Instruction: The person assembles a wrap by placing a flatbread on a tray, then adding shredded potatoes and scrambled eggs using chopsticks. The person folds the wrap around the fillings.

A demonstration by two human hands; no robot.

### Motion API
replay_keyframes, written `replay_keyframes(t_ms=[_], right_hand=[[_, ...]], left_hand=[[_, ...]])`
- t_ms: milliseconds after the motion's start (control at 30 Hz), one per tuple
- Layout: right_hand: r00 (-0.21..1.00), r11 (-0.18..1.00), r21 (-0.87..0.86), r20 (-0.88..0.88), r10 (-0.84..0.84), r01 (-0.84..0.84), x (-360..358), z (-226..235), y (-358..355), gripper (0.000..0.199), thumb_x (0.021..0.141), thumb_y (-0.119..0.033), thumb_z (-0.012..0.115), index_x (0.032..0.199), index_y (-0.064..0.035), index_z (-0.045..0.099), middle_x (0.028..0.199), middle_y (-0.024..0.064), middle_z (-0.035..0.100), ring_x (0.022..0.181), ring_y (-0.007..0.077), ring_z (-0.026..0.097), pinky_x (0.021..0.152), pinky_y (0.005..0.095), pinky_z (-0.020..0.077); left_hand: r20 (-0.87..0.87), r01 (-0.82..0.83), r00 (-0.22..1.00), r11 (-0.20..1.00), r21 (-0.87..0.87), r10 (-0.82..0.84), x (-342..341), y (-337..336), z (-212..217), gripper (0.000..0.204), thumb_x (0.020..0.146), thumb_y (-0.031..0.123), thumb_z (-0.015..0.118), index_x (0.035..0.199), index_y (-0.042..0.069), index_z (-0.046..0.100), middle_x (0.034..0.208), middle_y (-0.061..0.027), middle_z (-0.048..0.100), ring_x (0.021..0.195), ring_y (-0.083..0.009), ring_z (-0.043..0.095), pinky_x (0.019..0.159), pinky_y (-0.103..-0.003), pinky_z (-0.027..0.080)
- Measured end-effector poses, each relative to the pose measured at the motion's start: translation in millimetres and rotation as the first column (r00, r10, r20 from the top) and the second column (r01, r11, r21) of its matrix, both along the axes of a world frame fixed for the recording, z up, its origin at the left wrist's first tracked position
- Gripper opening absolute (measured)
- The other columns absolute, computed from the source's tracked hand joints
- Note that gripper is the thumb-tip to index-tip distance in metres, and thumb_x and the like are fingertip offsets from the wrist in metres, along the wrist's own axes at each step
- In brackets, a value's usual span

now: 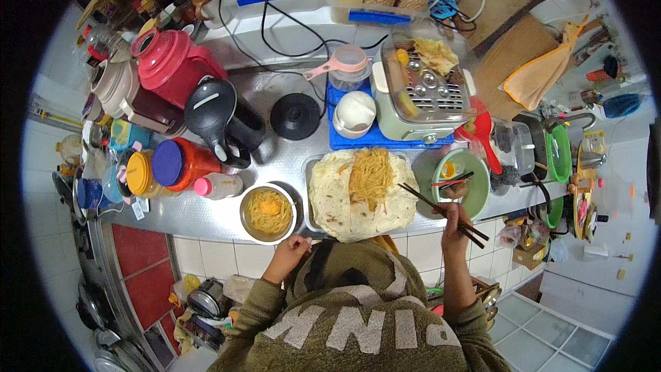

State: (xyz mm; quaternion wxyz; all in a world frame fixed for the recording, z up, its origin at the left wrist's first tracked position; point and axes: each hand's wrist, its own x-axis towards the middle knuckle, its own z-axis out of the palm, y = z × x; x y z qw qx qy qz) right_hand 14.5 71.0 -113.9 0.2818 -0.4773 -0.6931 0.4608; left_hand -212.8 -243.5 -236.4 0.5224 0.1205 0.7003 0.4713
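My right hand [452,229] grips a pair of dark chopsticks [425,198], their tips over the right side of a large pale flatbread [329,196]. A strip of shredded yellowish filling [370,180] lies on the flatbread's upper middle. The flatbread covers most of a metal tray [308,211] and hangs over its front edge. Curled into a loose fist, my left hand [293,251] is by the counter's front edge, between the tray and a bowl [293,226] at the left. That bowl holds more yellow shreds [265,211] with an orange lump on top.
Right of the tray stands a green basin [476,196] with a few items inside. Behind are a food steamer [420,89], a white cup [354,111] on a blue mat and a red spoon [487,148]. A black kettle [222,118], thermoses and jars crowd the left.
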Motion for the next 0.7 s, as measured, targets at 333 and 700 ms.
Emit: replay_keyframes(t_ms=[333,700], right_hand=[[0.938,0.960,-0.097,-0.208,-0.278,0.264,69.8,15.0,16.9,0.045,0.106,-0.032,0.041,0.090,0.0039,0.064,0.080,0.0133,0.068,0.075,0.0212,0.065,0.079,0.0339,0.0508],[-0.035,0.185,-0.726,-0.276,-0.960,0.663,351.9,-96.6,-79.5,0.048,0.101,-0.043,0.037,0.080,-0.0042,0.057,0.062,0.0080,0.052,0.060,0.0230,0.052,0.066,0.0451,0.0516]], left_hand=[[-0.170,0.087,0.982,0.996,-0.001,-0.085,9.4,8.5,19.3,0.021,0.096,0.017,0.063,0.083,0.005,0.051,0.066,-0.0049,0.054,0.058,-0.0145,0.052,0.055,-0.030,0.043],[-0.037,0.346,0.938,0.936,0.064,-0.344,36.8,147.9,42.4,0.018,0.099,0.012,0.053,0.116,0.005,0.050,0.075,-0.0028,0.057,0.063,-0.0088,0.054,0.058,-0.022,0.046]])
